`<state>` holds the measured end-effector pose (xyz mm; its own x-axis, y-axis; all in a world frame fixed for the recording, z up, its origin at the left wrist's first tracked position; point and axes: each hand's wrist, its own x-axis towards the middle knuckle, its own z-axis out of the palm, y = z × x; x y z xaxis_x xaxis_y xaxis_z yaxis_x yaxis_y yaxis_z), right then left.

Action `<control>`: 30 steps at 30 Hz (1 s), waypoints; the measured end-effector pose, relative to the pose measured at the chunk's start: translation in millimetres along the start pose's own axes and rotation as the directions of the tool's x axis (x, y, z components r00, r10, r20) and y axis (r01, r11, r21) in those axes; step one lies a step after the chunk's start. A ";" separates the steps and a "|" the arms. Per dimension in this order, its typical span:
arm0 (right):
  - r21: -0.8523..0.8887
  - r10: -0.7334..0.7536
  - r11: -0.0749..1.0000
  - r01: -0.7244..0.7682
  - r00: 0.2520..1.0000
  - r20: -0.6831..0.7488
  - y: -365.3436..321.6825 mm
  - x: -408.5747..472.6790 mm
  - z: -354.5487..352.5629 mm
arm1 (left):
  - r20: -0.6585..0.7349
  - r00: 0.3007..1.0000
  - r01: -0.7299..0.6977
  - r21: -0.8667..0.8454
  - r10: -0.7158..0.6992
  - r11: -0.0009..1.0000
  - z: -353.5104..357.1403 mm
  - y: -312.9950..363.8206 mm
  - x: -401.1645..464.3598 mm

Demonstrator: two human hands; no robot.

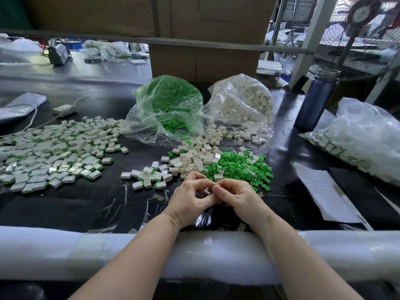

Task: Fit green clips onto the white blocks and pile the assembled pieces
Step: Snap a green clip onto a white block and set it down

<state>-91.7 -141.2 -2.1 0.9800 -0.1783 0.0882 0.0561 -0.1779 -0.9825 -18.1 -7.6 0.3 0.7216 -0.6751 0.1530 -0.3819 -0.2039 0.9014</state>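
From the head view, both hands meet low at the centre of the dark tabletop (71, 204). The left hand (190, 198) and right hand (236, 198) have fingers curled inward, tips together, pinching a small white block (207, 190) between them; only a sliver shows, so whether a clip is already seated cannot be told.

Just beyond the hands lie loose white blocks (192, 161) and, to their right, loose green clips (240, 167). The pile of assembled pieces (54, 152) spreads well off to the left. Two open bags behind hold more clips (171, 102) and blocks (244, 102).

These parts look light, hard and smooth (easy to flick away). A block is probably best pinched by its flat sides, leaving the slotted end free, with the clip pushed in by its back edge.
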 end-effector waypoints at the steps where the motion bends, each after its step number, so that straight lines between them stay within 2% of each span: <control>1: 0.007 0.001 1.000 -0.001 1.000 0.008 0.2 0.0 0.0 | 0.005 1.000 -0.002 -0.013 0.002 1.000 0.0 0.3 -0.2; 8: 0.051 -0.022 0.998 0.021 1.000 0.016 0.0 -1.6 -0.1 | 0.026 0.999 -0.042 -0.043 0.043 0.998 1.7 2.1 -1.3; 12: 0.041 -0.047 0.998 0.048 0.999 -0.025 -1.8 -2.0 1.3 | 0.065 0.995 -0.084 0.036 0.082 0.996 3.6 -0.4 0.0; 15: 0.050 -0.046 0.998 0.049 0.998 -0.045 -2.6 -2.4 2.3 | 0.079 0.995 -0.071 0.135 0.060 0.988 5.7 -2.5 0.6; 30: 0.053 0.015 0.999 -0.012 0.998 -0.066 -0.8 -1.2 1.6 | 0.117 0.991 -0.090 0.242 0.063 0.966 7.0 -5.6 1.0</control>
<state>-92.6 -139.3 -1.7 0.9659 -0.2448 0.0838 0.0544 -0.1245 -0.9907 -19.3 -12.1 -7.3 0.6232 -0.7653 0.1612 -0.5737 -0.3073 0.7593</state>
